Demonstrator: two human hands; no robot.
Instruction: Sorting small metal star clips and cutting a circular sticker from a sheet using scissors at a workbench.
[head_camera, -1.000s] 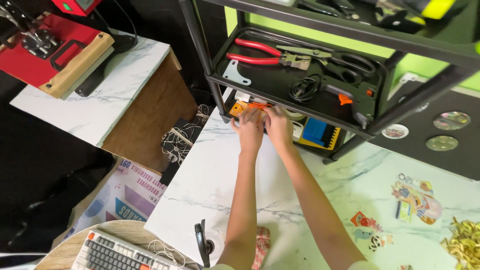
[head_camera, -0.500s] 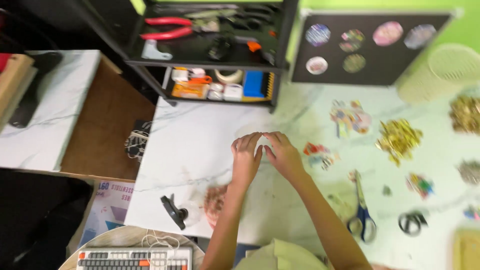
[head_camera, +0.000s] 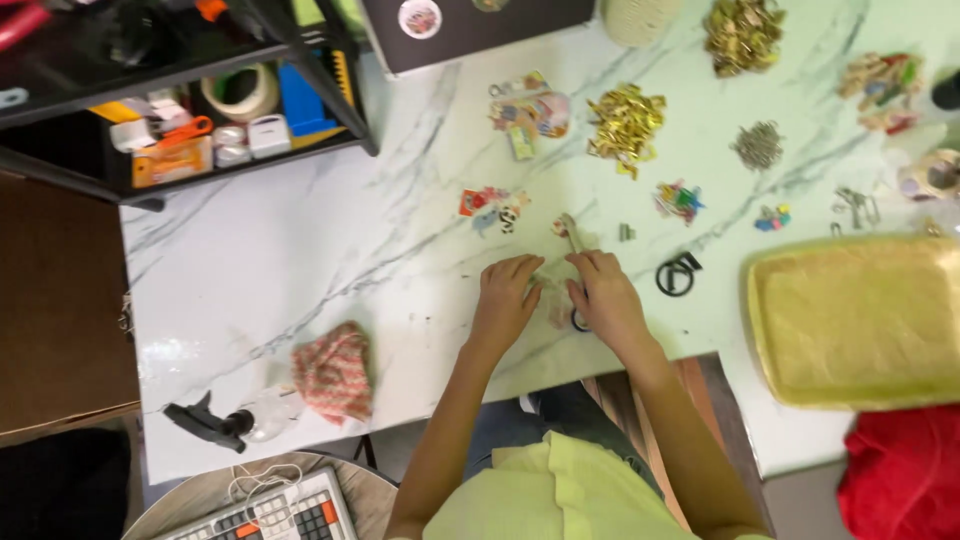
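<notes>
- Your left hand (head_camera: 505, 300) and right hand (head_camera: 603, 297) rest close together near the front edge of the marble table (head_camera: 300, 250), fingers curled around a small pale piece (head_camera: 552, 300) between them; you cannot tell from this view whether either hand truly grips it.
- A small wooden stick (head_camera: 569, 231) lies just beyond your right hand's fingertips, apart from them.
- One black ring clip (head_camera: 677, 274) sits just right of your right hand; nothing lies between.
- One yellow tray (head_camera: 860, 320) lies further right of that hand, well apart.
- One red checked cloth (head_camera: 333, 372) lies left of your left hand, with one clear spray bottle (head_camera: 225, 425) beyond it at the table's near corner.
- Beyond your hands you have two heaps of gold clips (head_camera: 626, 125), one grey metal heap (head_camera: 759, 146), and several sticker clusters (head_camera: 492, 205).
- One black shelf (head_camera: 150, 110) stands far left of your hands, holding one tape roll (head_camera: 240, 92).
- One keyboard (head_camera: 280, 512) sits below the table's edge.
</notes>
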